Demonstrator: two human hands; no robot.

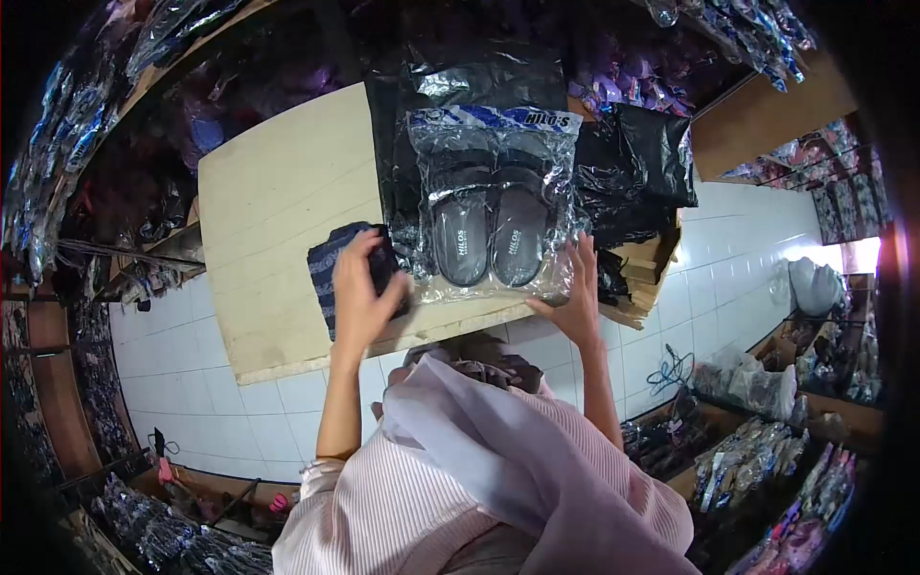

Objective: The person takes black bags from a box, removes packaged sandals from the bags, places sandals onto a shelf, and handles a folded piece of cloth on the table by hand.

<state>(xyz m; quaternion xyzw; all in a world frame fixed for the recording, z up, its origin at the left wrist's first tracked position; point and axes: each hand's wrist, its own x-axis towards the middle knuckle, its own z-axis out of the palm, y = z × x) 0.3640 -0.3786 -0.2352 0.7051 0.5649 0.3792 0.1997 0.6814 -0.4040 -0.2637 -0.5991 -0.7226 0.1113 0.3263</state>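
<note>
A clear bag (460, 119) holds two sandals (522, 241), right hand (578, 299) apparently touching.

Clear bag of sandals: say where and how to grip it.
Probably best by both side edges, from the near side: the bag lies flat, its printed header at the far end, sandals side by side inside, and the right hand is by its near right corner.

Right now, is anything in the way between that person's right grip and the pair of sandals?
Yes, the clear plastic bag: it encloses the sandals, so its right side lies between them and the right grip. Nothing else visible is in between.
</note>
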